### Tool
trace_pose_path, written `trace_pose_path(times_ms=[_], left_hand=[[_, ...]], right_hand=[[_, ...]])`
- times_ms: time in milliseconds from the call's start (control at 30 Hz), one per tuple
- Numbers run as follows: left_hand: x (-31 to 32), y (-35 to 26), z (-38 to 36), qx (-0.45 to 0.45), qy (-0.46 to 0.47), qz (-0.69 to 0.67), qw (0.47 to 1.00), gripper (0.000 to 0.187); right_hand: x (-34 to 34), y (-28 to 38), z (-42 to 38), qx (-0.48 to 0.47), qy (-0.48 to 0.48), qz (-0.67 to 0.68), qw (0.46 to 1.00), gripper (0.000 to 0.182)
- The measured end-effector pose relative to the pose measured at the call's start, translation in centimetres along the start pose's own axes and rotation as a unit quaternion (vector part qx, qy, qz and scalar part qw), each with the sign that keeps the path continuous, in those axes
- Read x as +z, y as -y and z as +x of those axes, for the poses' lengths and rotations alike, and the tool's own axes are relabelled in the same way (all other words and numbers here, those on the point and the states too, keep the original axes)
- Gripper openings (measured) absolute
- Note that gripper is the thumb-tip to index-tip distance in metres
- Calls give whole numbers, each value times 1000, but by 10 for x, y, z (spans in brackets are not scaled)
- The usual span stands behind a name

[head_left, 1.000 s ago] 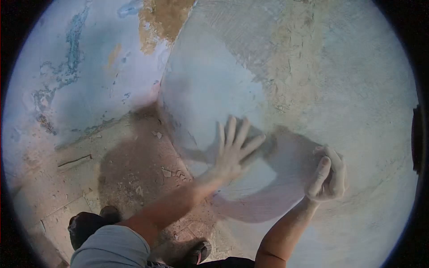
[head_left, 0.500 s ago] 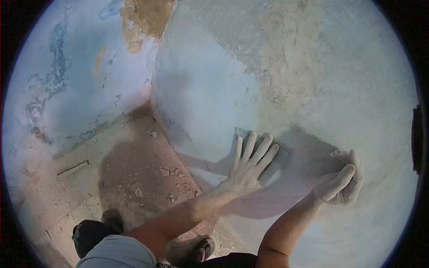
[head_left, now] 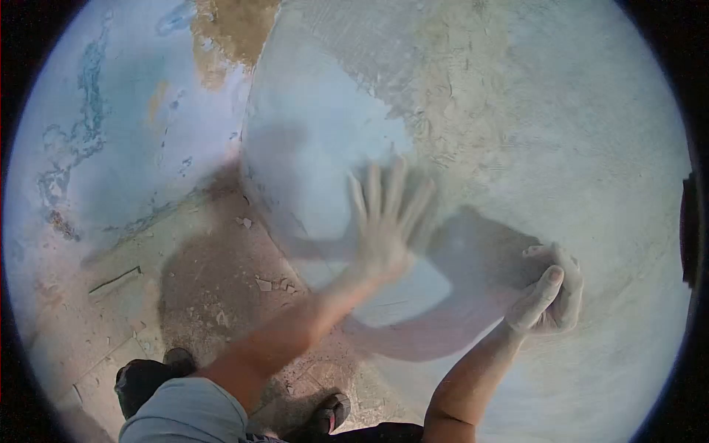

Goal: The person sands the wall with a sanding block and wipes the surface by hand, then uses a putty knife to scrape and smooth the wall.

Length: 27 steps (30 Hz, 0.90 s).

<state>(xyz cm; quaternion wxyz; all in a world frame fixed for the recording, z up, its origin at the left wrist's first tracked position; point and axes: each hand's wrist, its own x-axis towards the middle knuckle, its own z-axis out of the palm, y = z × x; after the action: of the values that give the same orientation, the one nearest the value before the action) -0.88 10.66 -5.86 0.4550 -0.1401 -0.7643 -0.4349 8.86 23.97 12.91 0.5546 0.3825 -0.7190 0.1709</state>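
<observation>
My left hand [head_left: 384, 229] lies palm-forward against the pale plastered wall [head_left: 591, 170], its fingers stretched and spread. It is blurred, and a flat piece under it can barely be made out. To its right, my right hand [head_left: 546, 295] is curled, thumb across the bent fingers; what it holds, if anything, is hidden. Pale dust coats both hands.
A second wall [head_left: 140, 148] with blue and tan patches meets the plastered one at a corner on the left. Below lies a dusty floor [head_left: 214, 295] with scattered chips [head_left: 264, 283]. My shoe [head_left: 336, 410] shows at the bottom.
My left hand has moved up and slightly left along the wall. My right hand stays curled, a little further left in view. The whole view has shifted slightly.
</observation>
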Motion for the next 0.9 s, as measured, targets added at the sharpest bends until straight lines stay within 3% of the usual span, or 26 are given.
trace_pose_path(times_ms=[67, 167, 200, 300, 333, 400, 500, 567, 600, 633, 700, 733, 833, 900], left_hand=[[5, -39, -66, 46, 62, -70, 995, 64], [8, -22, -94, 36, 95, -99, 990, 59], [9, -6, -85, 5, 51, -82, 995, 58], [-6, 82, -7, -129, -58, -13, 990, 56], [-5, 123, 10, -66, -118, 56, 989, 57], [-10, 191, 39, -71, -139, 111, 981, 57], [-15, 187, 24, -226, -149, -80, 959, 57], [-1, 145, -29, -205, -95, -37, 973, 59], [4, 102, -61, -260, -42, -26, 964, 63], [24, 80, -105, -242, -6, -3, 970, 65], [40, 12, -169, -248, -4, -137, 959, 63], [31, -8, -181, -191, 24, -27, 981, 64], [30, 10, -155, -214, 9, -32, 976, 67], [16, 55, -82, -296, -40, -58, 953, 67]], right_hand=[[10, 7, 6, 24, -24, -12, 999, 25], [13, 1, 12, 1, -30, 6, 1000, 25], [10, 0, 12, -8, -16, -10, 1000, 26], [-19, -3, 1, -18, 20, -61, 998, 27], [-31, -4, -4, -14, 26, -76, 997, 27], [-45, -7, -10, -15, 16, -82, 996, 26], [-54, -8, -12, -16, -16, -55, 998, 26], [-49, -11, -12, -35, -8, -62, 997, 26], [-44, -12, -12, -43, -3, -64, 997, 26], [-36, -12, -9, -63, 1, -92, 994, 25], [-23, -12, -7, -50, -23, -126, 990, 26], [-19, -10, -6, -44, -35, -144, 988, 26], [-17, -8, -5, -44, -46, -143, 988, 25], [-21, -11, -5, -52, -36, -134, 989, 24]])
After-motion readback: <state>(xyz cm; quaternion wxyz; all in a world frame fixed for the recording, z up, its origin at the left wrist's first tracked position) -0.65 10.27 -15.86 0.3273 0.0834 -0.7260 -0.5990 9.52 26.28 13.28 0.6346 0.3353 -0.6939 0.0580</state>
